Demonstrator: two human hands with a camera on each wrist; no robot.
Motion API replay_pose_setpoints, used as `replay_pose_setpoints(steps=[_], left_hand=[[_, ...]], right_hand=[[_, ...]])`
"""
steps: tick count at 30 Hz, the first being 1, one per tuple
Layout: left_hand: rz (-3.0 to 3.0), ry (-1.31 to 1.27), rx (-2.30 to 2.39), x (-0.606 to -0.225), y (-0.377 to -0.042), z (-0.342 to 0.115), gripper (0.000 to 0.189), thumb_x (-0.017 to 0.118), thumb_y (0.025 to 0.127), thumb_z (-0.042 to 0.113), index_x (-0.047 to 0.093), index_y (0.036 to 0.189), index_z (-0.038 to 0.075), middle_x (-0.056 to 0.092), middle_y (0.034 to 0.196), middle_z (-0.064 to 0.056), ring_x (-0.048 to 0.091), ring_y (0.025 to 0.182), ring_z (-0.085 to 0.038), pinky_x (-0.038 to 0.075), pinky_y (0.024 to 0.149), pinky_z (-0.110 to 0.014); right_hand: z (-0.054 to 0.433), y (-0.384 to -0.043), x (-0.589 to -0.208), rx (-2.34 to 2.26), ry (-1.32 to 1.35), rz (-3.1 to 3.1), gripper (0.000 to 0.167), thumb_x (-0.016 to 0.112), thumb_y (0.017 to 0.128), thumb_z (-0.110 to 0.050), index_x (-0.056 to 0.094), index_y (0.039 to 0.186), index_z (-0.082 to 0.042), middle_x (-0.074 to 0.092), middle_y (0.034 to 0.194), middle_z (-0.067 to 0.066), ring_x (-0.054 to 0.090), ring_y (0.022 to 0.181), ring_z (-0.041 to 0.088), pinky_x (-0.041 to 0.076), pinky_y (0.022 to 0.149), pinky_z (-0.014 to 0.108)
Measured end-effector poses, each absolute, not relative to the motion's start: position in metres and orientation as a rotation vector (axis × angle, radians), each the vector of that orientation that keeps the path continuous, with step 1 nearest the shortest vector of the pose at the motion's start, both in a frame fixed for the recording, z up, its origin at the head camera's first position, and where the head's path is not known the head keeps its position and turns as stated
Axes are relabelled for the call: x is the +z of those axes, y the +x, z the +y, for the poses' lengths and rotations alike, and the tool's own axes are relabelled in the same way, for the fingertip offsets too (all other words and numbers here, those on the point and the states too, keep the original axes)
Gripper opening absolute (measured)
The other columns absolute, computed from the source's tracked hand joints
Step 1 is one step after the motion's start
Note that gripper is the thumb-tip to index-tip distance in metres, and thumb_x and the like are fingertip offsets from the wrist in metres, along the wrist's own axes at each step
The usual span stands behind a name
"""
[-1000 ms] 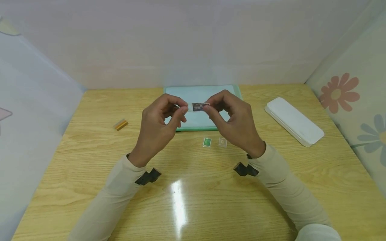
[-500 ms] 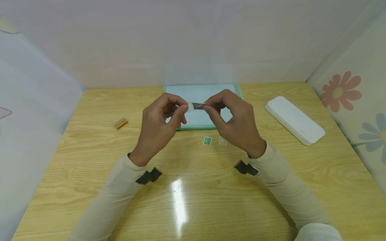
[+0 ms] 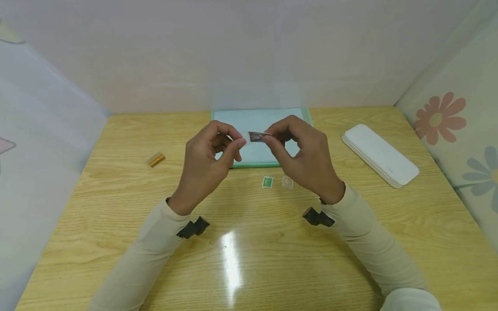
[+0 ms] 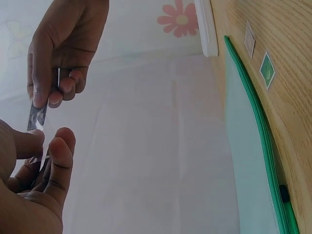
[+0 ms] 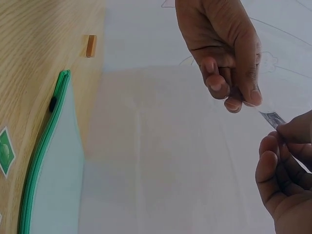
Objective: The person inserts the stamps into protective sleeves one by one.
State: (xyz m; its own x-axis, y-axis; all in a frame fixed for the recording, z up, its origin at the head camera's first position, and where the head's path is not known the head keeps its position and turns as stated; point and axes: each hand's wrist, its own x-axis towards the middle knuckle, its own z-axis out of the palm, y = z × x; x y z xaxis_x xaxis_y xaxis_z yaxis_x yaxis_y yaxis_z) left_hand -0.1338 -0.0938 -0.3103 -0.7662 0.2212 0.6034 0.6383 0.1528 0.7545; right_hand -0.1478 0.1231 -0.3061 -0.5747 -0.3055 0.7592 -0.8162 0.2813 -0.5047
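Observation:
Above a pale-blue zip folder (image 3: pixel 256 155) with green edging, both hands hold a small dark-printed stamp (image 3: pixel 256 137) and the clear film joined to it. My right hand (image 3: pixel 307 151) pinches the stamp's right end between thumb and forefinger. My left hand (image 3: pixel 208 162) pinches the transparent film (image 5: pixel 252 105) at the other end. Whether the stamp lies inside the film or only against it, I cannot tell. On the table in front of the folder lie a green stamp (image 3: pixel 267 182) and a pale stamp (image 3: pixel 287 182), each with a clear border.
A white case (image 3: pixel 380 155) lies at the right of the wooden table (image 3: pixel 268 268). To the left is a small orange-and-grey block (image 3: pixel 156 159). Fabric walls (image 3: pixel 249 56) stand behind and at both sides.
The stamp tilted nearly edge-on half a second ago and now shows its face more again. My left fingertips have shifted slightly to the right. Both hands keep their pinch.

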Motion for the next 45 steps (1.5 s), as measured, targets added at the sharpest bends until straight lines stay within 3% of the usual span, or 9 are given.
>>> replay_pose_setpoints(steps=[6, 15, 26, 40, 45], left_hand=[[-2.071, -0.835, -1.611, -0.298, -0.127, -0.09, 0.012, 0.066, 0.094, -0.007, 0.057, 0.101, -0.008, 0.061, 0.085, -0.012, 0.061, 0.063, -0.014, 0.052, 0.057, -0.025], [-2.033, -0.875, -1.567, -0.32, -0.14, -0.095, 0.015, 0.069, 0.094, -0.002, 0.059, 0.105, -0.001, 0.062, 0.092, -0.005, 0.064, 0.068, -0.014, 0.054, 0.059, -0.026], [-2.041, -0.912, -1.471, -0.321, -0.142, -0.096, 0.015, 0.069, 0.095, 0.003, 0.058, 0.105, 0.0, 0.062, 0.098, -0.002, 0.065, 0.071, -0.011, 0.055, 0.061, -0.026], [-2.131, -0.938, -1.585, -0.324, -0.141, -0.096, 0.012, 0.067, 0.097, 0.004, 0.058, 0.104, 0.002, 0.062, 0.094, -0.002, 0.062, 0.062, -0.01, 0.054, 0.056, -0.026], [-2.139, -0.896, -1.659, -0.323, -0.142, -0.096, 0.012, 0.066, 0.098, 0.006, 0.057, 0.105, 0.002, 0.063, 0.086, -0.004, 0.062, 0.059, -0.012, 0.053, 0.054, -0.027]], right_hand=[[0.123, -0.147, -0.304, 1.348, 0.993, -2.037, 0.007, 0.07, 0.093, -0.001, 0.065, 0.098, -0.001, 0.069, 0.093, 0.003, 0.06, 0.069, 0.009, 0.05, 0.065, 0.025], [0.122, -0.145, -0.302, 1.45, 1.002, -2.051, 0.007, 0.069, 0.093, 0.0, 0.064, 0.099, 0.0, 0.069, 0.093, 0.003, 0.061, 0.071, 0.013, 0.05, 0.062, 0.026], [0.121, -0.147, -0.301, 1.349, 1.039, -2.069, 0.006, 0.071, 0.093, -0.002, 0.066, 0.097, -0.002, 0.067, 0.087, -0.001, 0.06, 0.069, 0.008, 0.053, 0.065, 0.026], [0.117, -0.147, -0.304, 1.337, 1.06, -2.074, 0.011, 0.071, 0.093, -0.002, 0.067, 0.102, -0.002, 0.068, 0.093, 0.001, 0.062, 0.073, 0.009, 0.053, 0.066, 0.026], [0.119, -0.148, -0.303, 1.334, 0.994, -2.007, 0.013, 0.068, 0.093, -0.002, 0.066, 0.106, -0.001, 0.068, 0.096, 0.003, 0.062, 0.074, 0.012, 0.053, 0.069, 0.026]])
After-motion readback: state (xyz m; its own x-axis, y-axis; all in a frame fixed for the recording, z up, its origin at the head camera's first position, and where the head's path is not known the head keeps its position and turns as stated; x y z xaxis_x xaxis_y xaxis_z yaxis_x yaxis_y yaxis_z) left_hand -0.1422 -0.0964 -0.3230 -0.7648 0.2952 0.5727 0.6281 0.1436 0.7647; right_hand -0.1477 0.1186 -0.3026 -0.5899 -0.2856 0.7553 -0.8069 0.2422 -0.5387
